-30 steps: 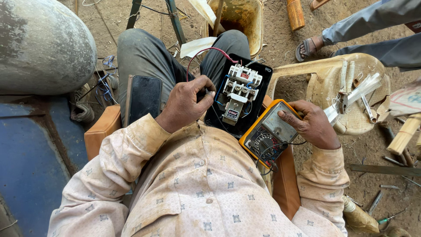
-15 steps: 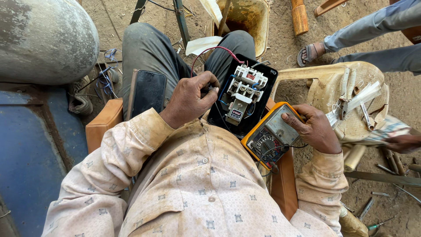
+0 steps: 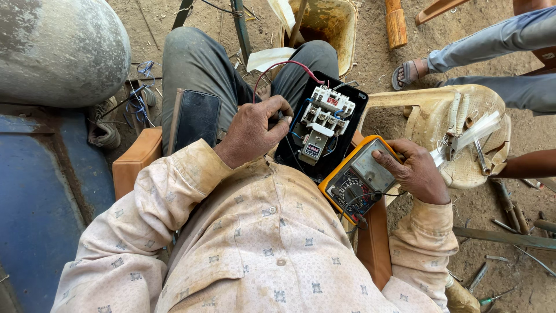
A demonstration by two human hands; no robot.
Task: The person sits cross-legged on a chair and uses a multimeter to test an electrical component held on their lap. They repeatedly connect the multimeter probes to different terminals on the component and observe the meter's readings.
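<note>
1. Black starter box (image 3: 321, 130) on lap, white contactor (image 3: 325, 110) inside; metering step in hand.
2. Orange multimeter (image 3: 359, 181) just beside box, right hand (image 3: 414, 174) fingers wrapped on its edge.
3. Left hand (image 3: 252, 130) fingers pinched, probably on a probe; next: steady terminal contact.

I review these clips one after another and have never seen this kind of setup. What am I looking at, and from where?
One camera sits on a seated person's head, looking down at their lap; no robot is involved. The left hand holds something small, probably a test probe, against a black open box with white switchgear and coloured wires on the lap. The right hand grips a yellow-cased meter with a dial. A dark phone lies on the left thigh. A pale plastic stool at the right carries metal tools. Another person's sandalled foot shows beyond.
</note>
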